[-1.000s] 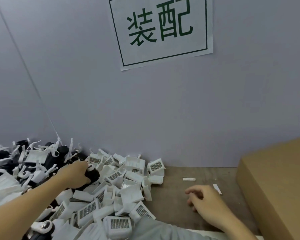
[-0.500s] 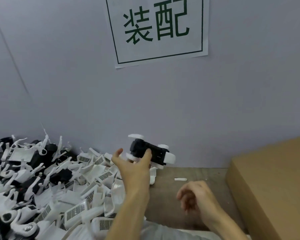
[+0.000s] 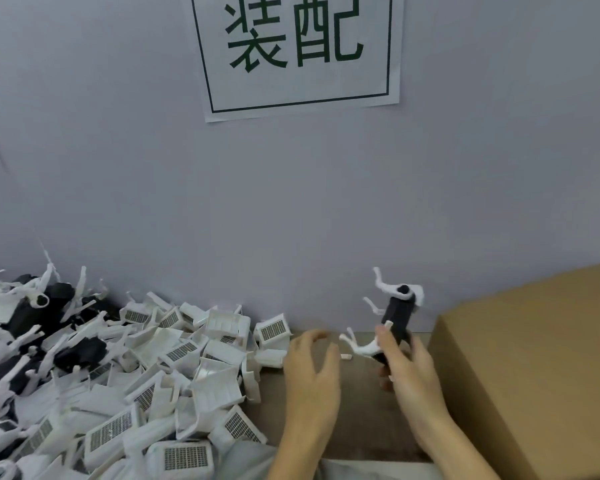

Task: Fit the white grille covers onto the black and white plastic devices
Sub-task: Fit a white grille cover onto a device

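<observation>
Grey partition wall [image 3: 465,188] backs the worktop [image 3: 361,424], with a paper sign [image 3: 297,53] in green characters taped high on it. Out in front, the right hand [image 3: 409,372] pinches the lower end of one black and white device [image 3: 397,317], holding it nearly upright just left of the cardboard box [image 3: 534,368]. A second ago the left hand was digging in the heap for it; half a second ago it carried the piece across, and now the device has changed hands. The left hand [image 3: 312,372] hovers beside it, fingers spread and relaxed, holding nothing. That frees it, I would judge, to reach back for a cover. The white grille covers [image 3: 187,355] lie tumbled in a heap on the left of the worktop, near to mid depth. More unfitted devices [image 3: 52,306] are piled at far left against the wall. No cover is on the held device yet.
</observation>
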